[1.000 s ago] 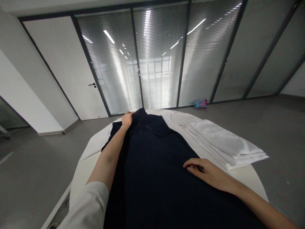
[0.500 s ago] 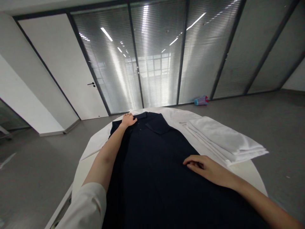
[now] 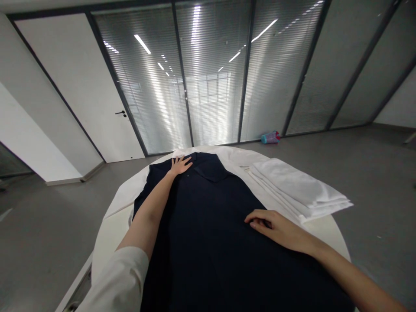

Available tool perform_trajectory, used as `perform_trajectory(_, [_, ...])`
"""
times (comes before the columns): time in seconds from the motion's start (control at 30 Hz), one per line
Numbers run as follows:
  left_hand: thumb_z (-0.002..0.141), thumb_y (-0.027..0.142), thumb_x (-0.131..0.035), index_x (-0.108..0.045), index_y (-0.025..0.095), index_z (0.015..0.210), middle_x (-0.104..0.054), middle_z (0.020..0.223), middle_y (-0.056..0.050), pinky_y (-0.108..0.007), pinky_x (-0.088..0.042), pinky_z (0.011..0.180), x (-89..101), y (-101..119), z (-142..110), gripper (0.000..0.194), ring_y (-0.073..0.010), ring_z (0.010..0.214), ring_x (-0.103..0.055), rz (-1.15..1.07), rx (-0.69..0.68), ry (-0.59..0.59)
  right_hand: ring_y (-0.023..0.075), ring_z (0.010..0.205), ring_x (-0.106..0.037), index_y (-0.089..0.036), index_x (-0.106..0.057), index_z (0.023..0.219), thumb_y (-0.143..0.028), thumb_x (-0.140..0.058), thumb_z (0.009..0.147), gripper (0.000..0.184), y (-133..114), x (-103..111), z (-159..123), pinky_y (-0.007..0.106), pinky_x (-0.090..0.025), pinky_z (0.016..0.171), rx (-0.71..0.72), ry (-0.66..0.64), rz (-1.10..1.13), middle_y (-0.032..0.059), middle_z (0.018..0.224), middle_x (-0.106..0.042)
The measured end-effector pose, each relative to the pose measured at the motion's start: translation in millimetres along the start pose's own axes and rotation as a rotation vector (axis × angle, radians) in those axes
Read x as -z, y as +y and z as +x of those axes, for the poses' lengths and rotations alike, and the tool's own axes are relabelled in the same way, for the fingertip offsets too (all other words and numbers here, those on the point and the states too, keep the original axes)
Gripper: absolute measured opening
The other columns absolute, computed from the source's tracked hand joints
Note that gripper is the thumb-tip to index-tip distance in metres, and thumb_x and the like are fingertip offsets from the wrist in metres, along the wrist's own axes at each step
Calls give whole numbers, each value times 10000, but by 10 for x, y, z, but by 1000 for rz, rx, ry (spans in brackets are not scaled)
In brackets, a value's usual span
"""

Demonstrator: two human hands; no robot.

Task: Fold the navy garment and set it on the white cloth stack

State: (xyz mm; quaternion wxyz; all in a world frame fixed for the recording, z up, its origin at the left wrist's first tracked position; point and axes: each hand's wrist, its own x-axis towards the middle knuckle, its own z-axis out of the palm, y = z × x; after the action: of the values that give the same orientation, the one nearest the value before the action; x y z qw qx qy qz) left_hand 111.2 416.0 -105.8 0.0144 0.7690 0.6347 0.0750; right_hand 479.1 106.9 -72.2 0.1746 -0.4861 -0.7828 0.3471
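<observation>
A dark navy shirt (image 3: 208,225) lies spread on a round white table (image 3: 110,236), its collar end at the far side and small buttons down the front. My left hand (image 3: 180,166) rests flat on it near the collar, fingers spread, holding nothing. Over the shirt's right side is my right hand (image 3: 271,223), its fingers loosely bent with a gap between thumb and fingers. No cloth shows in its grasp. The shirt's lower end runs out of view at the bottom.
A stack of folded white cloth (image 3: 295,184) lies at the table's right, its corner jutting past the edge. White cloth (image 3: 125,195) also lies under the shirt. Beyond stand a glass partition with blinds (image 3: 211,99), a white door (image 3: 74,86) and a blue-purple bin (image 3: 270,138) on the floor.
My left hand has slid slightly to the right, and its fingers have gone from bent to spread flat. The shirt's left edge lies wider out. My right hand stays nearly in place.
</observation>
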Motion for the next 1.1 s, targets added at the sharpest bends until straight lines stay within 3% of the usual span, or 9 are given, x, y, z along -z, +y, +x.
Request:
perform_trajectory(0.17, [921,714,-382,-405,364,1533,-222,1668,-56,-714,-107,1152,109,46,25,705,-485,1506,-110,3,-13,-46,209,852,-625,-238,-723,1106,-464,-506,952,349,-1,5,9,322,-460,749,-2,-10,7,57,1000,-706])
perform_trajectory(0.27, [960,675,-322,-346,305,1567,-134,1686,-45,-665,-44,1189,136,155,-9,711,-412,1536,-16,-2,-66,-4,209,851,-622,-236,-720,1108,-468,-503,955,353,6,-6,7,323,-459,752,6,-9,6,59,999,-704])
perform_trajectory(0.33, [983,641,-291,-357,292,1560,-189,1675,-41,-625,-87,1207,120,216,-52,678,-358,1545,-77,-15,-112,-23,203,834,-617,-234,-719,1107,-463,-506,956,348,12,-14,4,320,-455,747,12,-8,3,54,974,-702])
perform_trajectory(0.43, [1000,586,-315,-481,274,1483,-324,1629,-67,-658,-185,1174,96,280,-122,599,-364,1518,-216,-41,-146,-52,196,809,-607,-230,-720,1099,-458,-510,955,342,8,-17,7,314,-448,731,21,2,0,48,941,-696])
perform_trajectory(0.57, [1029,442,-360,-575,192,1384,-434,1561,-136,-634,-230,1173,169,477,-203,484,-355,1465,-340,-90,-197,70,189,786,-597,-222,-726,1083,-464,-516,951,347,-20,-9,28,306,-440,705,13,7,4,48,921,-691])
perform_trajectory(0.73, [1003,232,-463,-618,155,1315,-601,1402,-107,-337,-381,1145,316,1129,-334,357,-199,1302,-548,-199,-515,117,185,766,-598,-209,-731,1070,-471,-521,940,360,-13,-29,41,302,-444,687,17,28,18,48,880,-690])
perform_trajectory(0.87, [982,179,-517,-686,161,1204,-666,1313,-70,-251,-416,1090,332,1816,-571,279,-161,1225,-603,-251,-841,35,183,743,-617,-208,-730,1049,-529,-539,917,397,-27,14,4,306,-471,681,31,122,96,57,900,-702])
perform_trajectory(0.97, [992,197,-511,-684,116,1184,-689,1235,-118,-288,-465,1021,331,2298,-921,271,-196,1148,-639,-246,-1192,-25,180,658,-593,-211,-725,982,-610,-562,888,440,-89,167,-74,317,-480,647,60,377,173,39,737,-651])
perform_trajectory(1.1, [1003,240,-480,-680,138,1211,-671,1241,-124,-358,-448,1031,376,2790,-1620,306,-239,1162,-622,-101,-1487,-67,183,601,-539,-245,-698,824,-619,-599,877,391,-178,467,-243,343,-465,629,154,808,228,19,620,-564])
